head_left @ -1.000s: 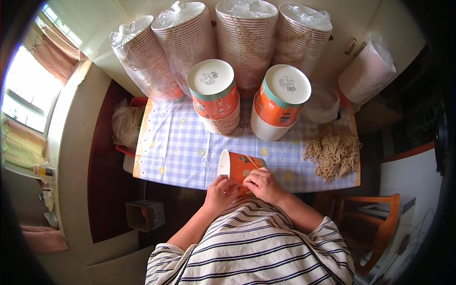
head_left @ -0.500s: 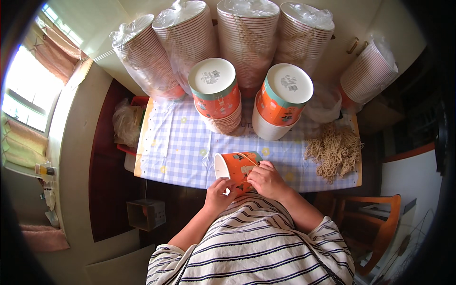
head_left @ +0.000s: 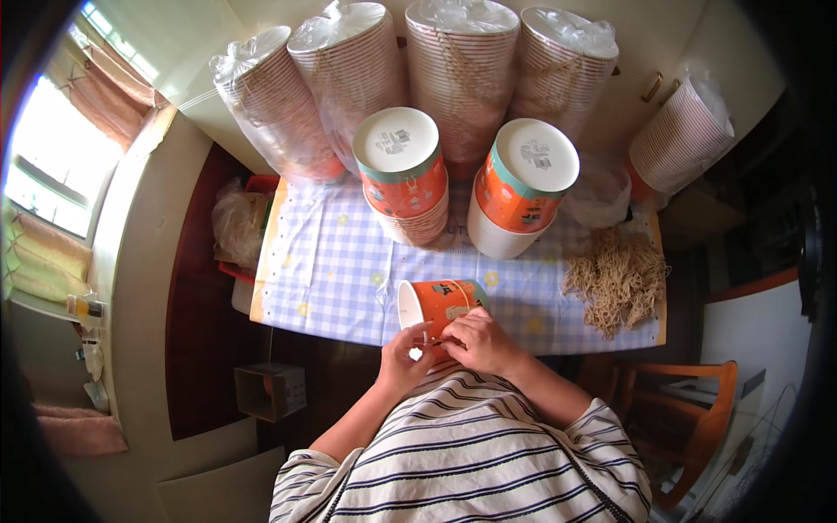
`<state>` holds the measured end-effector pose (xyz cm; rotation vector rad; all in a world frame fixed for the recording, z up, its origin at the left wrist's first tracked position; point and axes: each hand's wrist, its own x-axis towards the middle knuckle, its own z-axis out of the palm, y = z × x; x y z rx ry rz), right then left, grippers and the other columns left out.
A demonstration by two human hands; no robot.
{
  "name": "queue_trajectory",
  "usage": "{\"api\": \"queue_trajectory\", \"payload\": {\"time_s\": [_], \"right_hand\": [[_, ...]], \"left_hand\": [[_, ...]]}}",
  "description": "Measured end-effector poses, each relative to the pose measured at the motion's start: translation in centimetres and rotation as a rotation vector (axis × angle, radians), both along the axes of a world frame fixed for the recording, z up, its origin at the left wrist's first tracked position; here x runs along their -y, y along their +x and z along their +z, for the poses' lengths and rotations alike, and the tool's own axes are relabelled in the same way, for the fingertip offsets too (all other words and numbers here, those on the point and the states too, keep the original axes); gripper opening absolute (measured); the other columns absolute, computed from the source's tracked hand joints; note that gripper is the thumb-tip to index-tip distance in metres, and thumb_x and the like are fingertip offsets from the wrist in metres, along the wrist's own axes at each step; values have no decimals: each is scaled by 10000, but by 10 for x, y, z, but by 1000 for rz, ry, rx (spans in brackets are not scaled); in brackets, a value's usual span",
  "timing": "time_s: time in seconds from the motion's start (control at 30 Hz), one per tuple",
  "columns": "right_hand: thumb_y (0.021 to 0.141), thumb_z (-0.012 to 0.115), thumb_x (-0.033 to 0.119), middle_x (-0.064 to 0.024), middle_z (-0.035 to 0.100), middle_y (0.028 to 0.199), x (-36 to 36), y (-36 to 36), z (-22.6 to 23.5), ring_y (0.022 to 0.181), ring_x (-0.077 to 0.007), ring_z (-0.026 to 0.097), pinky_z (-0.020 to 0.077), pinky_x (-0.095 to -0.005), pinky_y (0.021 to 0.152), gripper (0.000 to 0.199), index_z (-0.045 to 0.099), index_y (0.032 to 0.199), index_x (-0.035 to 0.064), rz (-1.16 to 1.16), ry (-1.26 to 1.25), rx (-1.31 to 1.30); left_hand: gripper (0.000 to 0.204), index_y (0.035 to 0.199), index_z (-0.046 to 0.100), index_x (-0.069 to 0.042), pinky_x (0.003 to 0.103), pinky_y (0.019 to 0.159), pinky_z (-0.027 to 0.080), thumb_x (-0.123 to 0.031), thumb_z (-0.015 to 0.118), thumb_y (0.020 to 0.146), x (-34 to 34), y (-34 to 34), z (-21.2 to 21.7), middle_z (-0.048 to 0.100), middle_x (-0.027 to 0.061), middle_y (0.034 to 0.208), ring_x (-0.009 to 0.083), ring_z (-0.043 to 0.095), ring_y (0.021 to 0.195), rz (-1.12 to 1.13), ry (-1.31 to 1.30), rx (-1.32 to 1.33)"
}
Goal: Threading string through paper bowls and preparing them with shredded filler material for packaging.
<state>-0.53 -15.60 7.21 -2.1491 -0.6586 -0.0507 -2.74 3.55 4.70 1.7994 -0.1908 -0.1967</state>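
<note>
An orange paper bucket (head_left: 432, 301) with a teal band and printed pictures lies on its side at the table's front edge, against my striped shirt, its white mouth toward the left. A thin tan string (head_left: 466, 294) runs round it near its base end. My right hand (head_left: 478, 342) is closed over the bucket's near side, pinching the string, its fingertips close to my left hand. My left hand (head_left: 402, 359) is curled at the bucket's mouth end, thumb and fingers pinched together. What lies in that pinch is too small to make out. A bright white spot shows between those fingers.
Two upside-down bucket stacks (head_left: 403, 187) (head_left: 521, 192) stand mid-table on a checked cloth (head_left: 340, 253). Tall bagged stacks (head_left: 458, 78) line the back; another bagged stack (head_left: 680, 131) leans at the far right. A tan string heap (head_left: 615, 281) lies right. A wooden chair (head_left: 719, 418) stands right.
My right hand has moved left and down from the bucket's base end toward my left hand. The string it held raised now lies nearer the bucket's side.
</note>
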Motion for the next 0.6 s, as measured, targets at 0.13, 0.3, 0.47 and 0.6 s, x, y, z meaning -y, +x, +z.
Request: {"api": "queue_trajectory", "payload": {"time_s": [0.13, 0.3, 0.47, 0.6], "right_hand": [[741, 661, 106, -50, 575, 722, -4, 0, -5, 708, -230, 587, 404, -359, 695, 98, 569, 766, 83, -9, 20, 26], [724, 653, 89, -52, 539, 718, -10, 1, -6, 685, -248, 561, 412, -360, 663, 99, 559, 752, 80, -55, 4, 87], [706, 643, 70, -58, 535, 719, -12, 5, -9, 687, -254, 559, 417, -367, 660, 106, 540, 731, 77, -74, 12, 78], [705, 632, 64, -62, 536, 712, -12, 4, -10, 689, -258, 562, 417, -373, 654, 104, 529, 717, 73, -67, 37, 85]], "left_hand": [[389, 1123, 576, -18, 255, 683, 516, 44, 601, 740, -1, 1, -8, 647, 96, 878, 143, 644, 781, 62, -68, -31], [334, 1076, 605, -16, 253, 686, 514, 49, 588, 749, 2, -1, -5, 642, 101, 861, 146, 639, 756, 105, -7, -34], [260, 1005, 638, -26, 258, 659, 515, 25, 601, 753, 1, 6, 5, 635, 107, 838, 161, 632, 709, 76, 93, 62], [165, 936, 648, 1, 245, 673, 525, 13, 615, 774, 3, 7, 11, 638, 95, 820, 125, 638, 724, 95, 192, 30]]}}
